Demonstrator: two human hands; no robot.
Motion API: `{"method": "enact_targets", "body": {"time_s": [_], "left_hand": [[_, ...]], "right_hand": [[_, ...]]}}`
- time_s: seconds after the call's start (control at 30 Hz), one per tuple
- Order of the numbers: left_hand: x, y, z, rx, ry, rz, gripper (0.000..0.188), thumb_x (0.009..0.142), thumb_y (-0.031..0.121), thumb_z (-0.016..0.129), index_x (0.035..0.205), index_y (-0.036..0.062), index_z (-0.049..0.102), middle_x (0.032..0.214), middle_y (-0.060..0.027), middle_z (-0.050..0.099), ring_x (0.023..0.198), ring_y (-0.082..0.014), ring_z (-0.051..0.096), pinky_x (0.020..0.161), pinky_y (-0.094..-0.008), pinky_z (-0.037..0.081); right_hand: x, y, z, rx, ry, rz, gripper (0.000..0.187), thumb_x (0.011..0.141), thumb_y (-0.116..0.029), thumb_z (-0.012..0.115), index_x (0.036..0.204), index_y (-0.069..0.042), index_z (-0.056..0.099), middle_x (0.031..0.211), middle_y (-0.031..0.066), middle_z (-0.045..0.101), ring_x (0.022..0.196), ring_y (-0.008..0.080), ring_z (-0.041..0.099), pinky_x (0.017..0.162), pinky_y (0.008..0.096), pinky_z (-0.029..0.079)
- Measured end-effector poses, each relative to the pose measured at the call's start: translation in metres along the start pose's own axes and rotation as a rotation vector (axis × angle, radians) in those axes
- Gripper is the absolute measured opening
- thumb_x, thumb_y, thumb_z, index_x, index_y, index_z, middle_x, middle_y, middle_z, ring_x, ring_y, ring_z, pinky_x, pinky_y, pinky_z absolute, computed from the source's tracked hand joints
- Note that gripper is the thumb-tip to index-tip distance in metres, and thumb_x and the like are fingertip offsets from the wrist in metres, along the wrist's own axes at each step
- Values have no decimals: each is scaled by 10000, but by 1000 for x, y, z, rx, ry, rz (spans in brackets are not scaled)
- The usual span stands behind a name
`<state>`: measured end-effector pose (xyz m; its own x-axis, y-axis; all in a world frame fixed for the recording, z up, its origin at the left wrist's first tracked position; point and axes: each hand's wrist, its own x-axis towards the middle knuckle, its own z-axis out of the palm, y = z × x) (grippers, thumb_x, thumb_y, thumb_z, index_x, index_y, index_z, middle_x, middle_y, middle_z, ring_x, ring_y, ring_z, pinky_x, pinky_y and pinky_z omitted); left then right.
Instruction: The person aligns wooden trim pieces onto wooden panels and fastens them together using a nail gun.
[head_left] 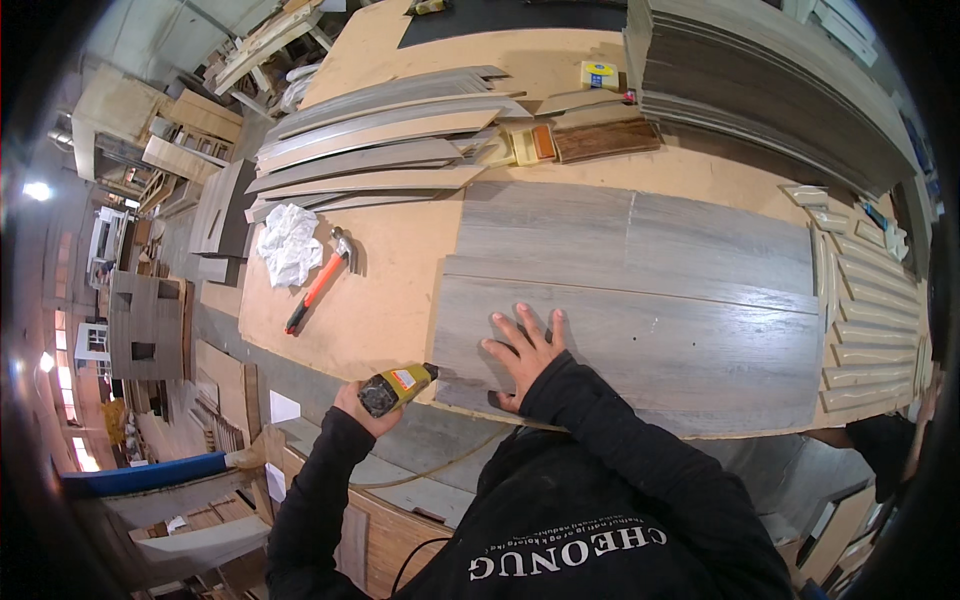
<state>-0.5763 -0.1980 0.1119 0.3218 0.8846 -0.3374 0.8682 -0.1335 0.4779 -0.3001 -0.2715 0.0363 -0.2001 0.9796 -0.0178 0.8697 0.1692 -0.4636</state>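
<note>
My left hand (368,412) is wrapped round a yellow-and-black power drill (398,390), judging by its shape. Its dark tip is right by the left edge of a grey wood-grain panel (720,365); I cannot tell whether they touch. Fingers spread, my right hand (527,350) lies flat on that panel near its left end. A few small dark holes or spots show on the panel's face. Behind it lies another grey panel (560,220), with a narrow line between the two.
Left on the workbench (390,300) are an orange-handled claw hammer (320,282) and a crumpled white cloth (290,245). Grey strips (370,150) lie beyond. A tall board stack (760,90) stands far right, with glossy cream pieces (870,300) nearer. Another person's dark sleeve (885,450) shows lower right.
</note>
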Motion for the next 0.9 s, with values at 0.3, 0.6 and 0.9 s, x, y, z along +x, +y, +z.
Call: {"method": "enact_targets", "body": {"time_s": [0.3,0.6,0.9], "left_hand": [[11,39,-21,-60,-12,-152,499,596,288,738,875,-67,526,685,-151,589,627,-230,585,574,-314,471],[70,67,-27,-91,-4,-158,446,611,247,734,865,-46,514,552,-67,560,433,-116,532,426,-245,445],[66,17,-11,-32,-5,-133,519,555,281,755,877,-68,546,813,-179,593,737,-245,611,655,-318,491]], "right_hand": [[-5,25,-5,19,41,50,711,670,-551,574,1246,-167,410,1384,109,237,1296,313,145,969,632,101],[0,105,-53,111,310,345,430,709,-319,636,1040,-67,530,1047,96,495,1015,245,450,866,390,372],[3,103,-57,116,384,330,342,684,-244,653,961,-68,558,942,83,520,924,255,482,808,363,402]]}}
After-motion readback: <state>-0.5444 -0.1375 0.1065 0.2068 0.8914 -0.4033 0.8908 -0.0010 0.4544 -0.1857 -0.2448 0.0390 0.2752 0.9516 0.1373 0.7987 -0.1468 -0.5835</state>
